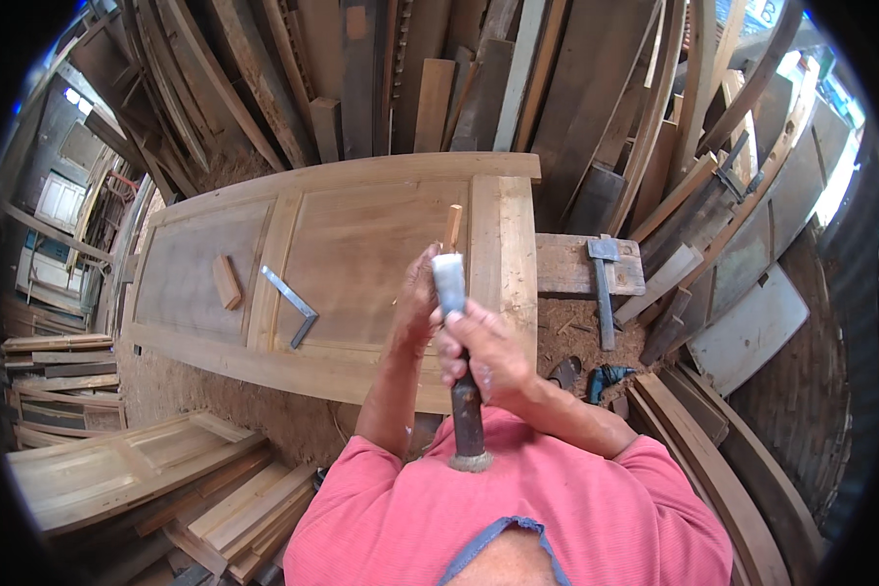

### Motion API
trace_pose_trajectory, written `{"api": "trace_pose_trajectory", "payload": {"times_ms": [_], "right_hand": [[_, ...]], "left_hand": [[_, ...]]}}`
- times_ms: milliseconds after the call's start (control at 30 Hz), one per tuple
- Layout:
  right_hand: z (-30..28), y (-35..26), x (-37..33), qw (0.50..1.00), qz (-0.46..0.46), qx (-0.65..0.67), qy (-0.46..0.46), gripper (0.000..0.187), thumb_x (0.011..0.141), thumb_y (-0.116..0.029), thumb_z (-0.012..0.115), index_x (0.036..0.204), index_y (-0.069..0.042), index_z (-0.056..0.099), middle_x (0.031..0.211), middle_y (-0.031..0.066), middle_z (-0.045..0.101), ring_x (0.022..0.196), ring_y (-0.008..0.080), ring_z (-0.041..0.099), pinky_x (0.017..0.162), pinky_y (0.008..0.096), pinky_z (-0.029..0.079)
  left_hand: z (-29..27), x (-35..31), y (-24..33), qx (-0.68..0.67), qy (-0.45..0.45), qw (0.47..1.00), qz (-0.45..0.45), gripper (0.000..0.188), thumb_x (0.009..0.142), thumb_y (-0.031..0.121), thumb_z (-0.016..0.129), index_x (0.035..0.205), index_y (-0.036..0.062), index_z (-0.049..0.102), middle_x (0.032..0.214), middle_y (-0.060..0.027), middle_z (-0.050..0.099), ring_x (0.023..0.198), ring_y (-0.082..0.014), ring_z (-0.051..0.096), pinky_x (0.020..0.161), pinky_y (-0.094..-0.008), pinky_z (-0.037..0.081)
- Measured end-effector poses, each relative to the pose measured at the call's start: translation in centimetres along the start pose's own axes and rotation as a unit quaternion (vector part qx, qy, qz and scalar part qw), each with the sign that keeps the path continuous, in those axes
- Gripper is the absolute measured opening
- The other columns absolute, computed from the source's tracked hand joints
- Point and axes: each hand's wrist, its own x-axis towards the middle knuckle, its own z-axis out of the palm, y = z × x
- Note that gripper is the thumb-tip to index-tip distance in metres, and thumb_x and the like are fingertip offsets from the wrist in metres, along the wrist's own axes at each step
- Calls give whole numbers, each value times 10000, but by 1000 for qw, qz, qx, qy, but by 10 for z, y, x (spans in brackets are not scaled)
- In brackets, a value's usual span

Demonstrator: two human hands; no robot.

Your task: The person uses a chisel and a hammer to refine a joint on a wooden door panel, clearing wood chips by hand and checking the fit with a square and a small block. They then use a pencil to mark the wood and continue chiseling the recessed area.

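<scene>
In my right hand [483, 352] I grip a large chisel [467, 415] in front of my chest. Its broad pale blade points away from me, and its dark handle end rests against or close to my shirt. My left hand [419, 288] is just left of the blade, fingers curled and partly hidden behind it. A thin wooden stick [454, 225] stands up from beside these fingers, its lower end hidden by the blade. Below both hands lies a panelled wooden door [381, 234]. On it are a metal try square [305, 317] and a small wooden block [227, 281].
A hammer [604, 288] leans over a thick board [562, 266] right of the door. A teal power drill [607, 379] lies on the shavings-covered ground. Upright planks [435, 103] line the far side. Another panelled door [127, 469] and stacked boards [249, 518] lie lower left.
</scene>
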Motion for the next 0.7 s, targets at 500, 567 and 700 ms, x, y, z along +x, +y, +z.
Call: {"api": "trace_pose_trajectory", "payload": {"times_ms": [500,567,700], "right_hand": [[-6,-3,-29,997,-30,-59,27,188,1025,-236,476,1058,-52,495,655,-11,411,493,97,422,498,283,443],[-11,-1,-33,996,-35,-73,24,193,1027,-234,474,1071,-47,498,655,-10,410,500,98,432,508,289,452],[-31,1,-35,951,-150,-260,73,191,1005,-241,513,1032,-54,538,648,-10,428,480,91,427,492,277,456]], "left_hand": [[33,-61,-11,71,31,996,49,426,1069,416,326,981,71,559,686,84,382,604,-30,318,530,-206,263],[35,-60,-10,49,18,998,32,428,1064,435,333,939,80,537,673,82,383,576,-35,322,507,-214,266],[22,-57,-22,22,-34,999,-32,434,1049,440,366,988,66,577,698,50,464,584,-53,429,502,-240,341]]}}
